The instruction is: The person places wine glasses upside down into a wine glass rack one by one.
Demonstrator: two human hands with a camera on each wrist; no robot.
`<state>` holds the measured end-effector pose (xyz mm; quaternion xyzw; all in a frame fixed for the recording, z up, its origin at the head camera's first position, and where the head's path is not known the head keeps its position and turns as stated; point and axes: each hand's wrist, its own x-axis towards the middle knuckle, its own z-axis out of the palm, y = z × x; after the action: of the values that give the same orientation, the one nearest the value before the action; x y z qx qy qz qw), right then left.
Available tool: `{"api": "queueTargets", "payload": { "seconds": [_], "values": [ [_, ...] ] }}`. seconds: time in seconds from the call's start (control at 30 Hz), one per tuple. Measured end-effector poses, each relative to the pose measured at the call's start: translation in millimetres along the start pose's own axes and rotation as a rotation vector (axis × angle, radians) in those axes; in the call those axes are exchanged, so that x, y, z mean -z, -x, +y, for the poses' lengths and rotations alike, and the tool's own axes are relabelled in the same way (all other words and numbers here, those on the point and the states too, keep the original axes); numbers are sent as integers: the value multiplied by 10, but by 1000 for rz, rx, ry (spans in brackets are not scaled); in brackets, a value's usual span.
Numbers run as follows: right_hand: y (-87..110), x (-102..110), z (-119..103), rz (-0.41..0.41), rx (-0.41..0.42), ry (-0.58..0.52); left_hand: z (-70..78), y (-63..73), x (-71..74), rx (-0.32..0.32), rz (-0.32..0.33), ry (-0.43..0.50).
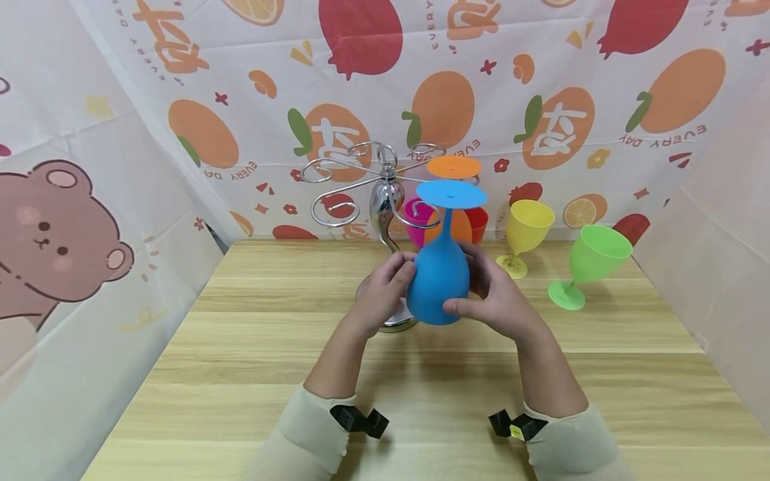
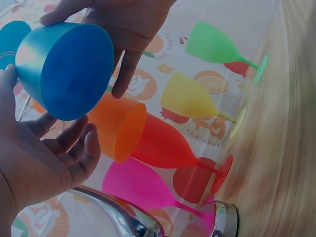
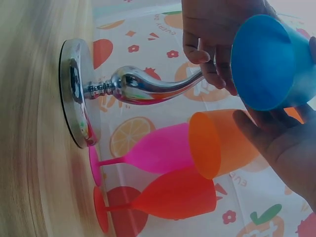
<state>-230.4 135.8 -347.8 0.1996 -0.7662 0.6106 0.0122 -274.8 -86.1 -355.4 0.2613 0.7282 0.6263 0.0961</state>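
Note:
A blue plastic goblet (image 1: 438, 284) is upside down, its round foot at the top and its bowl opening downward. My left hand (image 1: 381, 290) holds the bowl from the left, thumb against its side. From the right, my right hand (image 1: 498, 297) grips the same bowl, with the thumb in front. The goblet's stem is close to the curled hooks of a silver metal rack (image 1: 385, 204); whether a hook touches it, I cannot tell. Just behind, an orange goblet (image 2: 121, 126) also hangs upside down, partly covered by the blue one in the head view.
Upright at the back stand a magenta goblet (image 3: 160, 148) and a red goblet (image 3: 177, 195). Farther right are a yellow goblet (image 1: 529, 227) and a green goblet (image 1: 595, 257). All are on the wooden table (image 1: 252, 374), with a printed cloth (image 1: 385, 87) behind.

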Motion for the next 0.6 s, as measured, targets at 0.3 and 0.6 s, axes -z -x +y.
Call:
{"api": "queueTargets", "payload": {
  "seconds": [0.3,0.6],
  "values": [
    [-31,-31,30,136,-3,-16,31,6,-13,-45,0,5],
    [-40,-57,27,210,-47,-20,21,3,-20,-13,4,-24]
  ]
}}
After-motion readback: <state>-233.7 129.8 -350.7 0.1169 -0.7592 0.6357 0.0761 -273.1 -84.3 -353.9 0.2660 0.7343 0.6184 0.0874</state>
